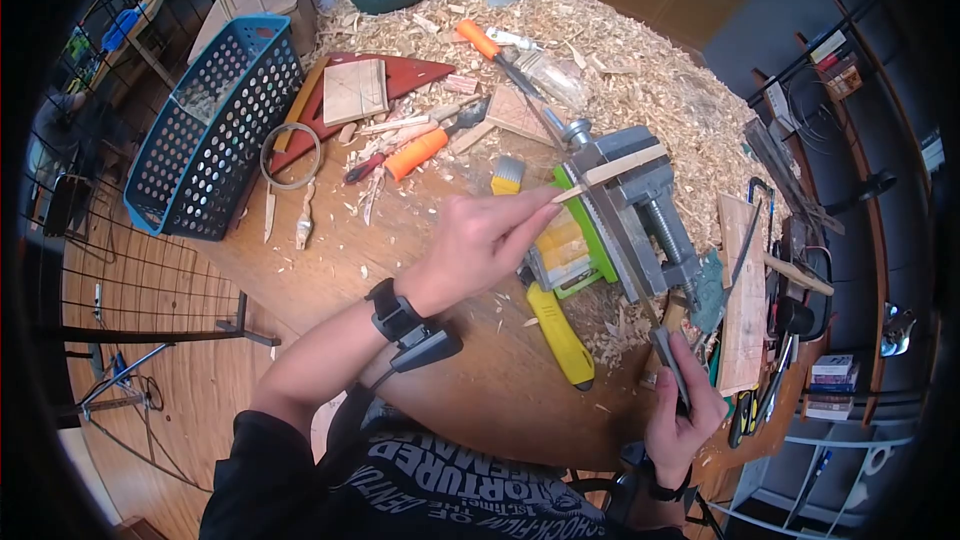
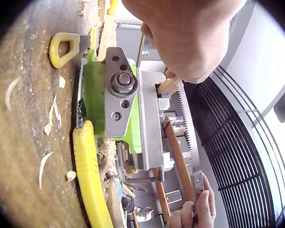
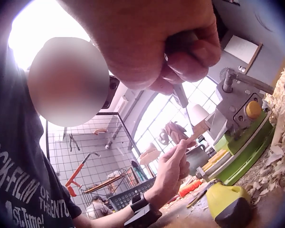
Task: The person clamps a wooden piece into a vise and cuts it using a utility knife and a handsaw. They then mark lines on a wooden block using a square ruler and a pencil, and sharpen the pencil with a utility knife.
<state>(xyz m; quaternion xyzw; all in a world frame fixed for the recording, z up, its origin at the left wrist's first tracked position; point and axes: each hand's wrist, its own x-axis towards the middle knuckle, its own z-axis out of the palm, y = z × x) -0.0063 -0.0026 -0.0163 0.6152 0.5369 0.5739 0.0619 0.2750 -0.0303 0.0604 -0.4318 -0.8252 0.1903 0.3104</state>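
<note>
okay, over at the bench vise [image 1: 617, 145], right of centre, the handsaw [image 1: 667, 355] wants long, light, level strokes, fingertips clear of the teeth. right hand [image 1: 683, 422] curls round its handle, lower right; left hand [image 1: 480, 245] pinches the near end of the wooden strip [image 1: 627, 165], which runs off across the vise, above the right hand.
</note>
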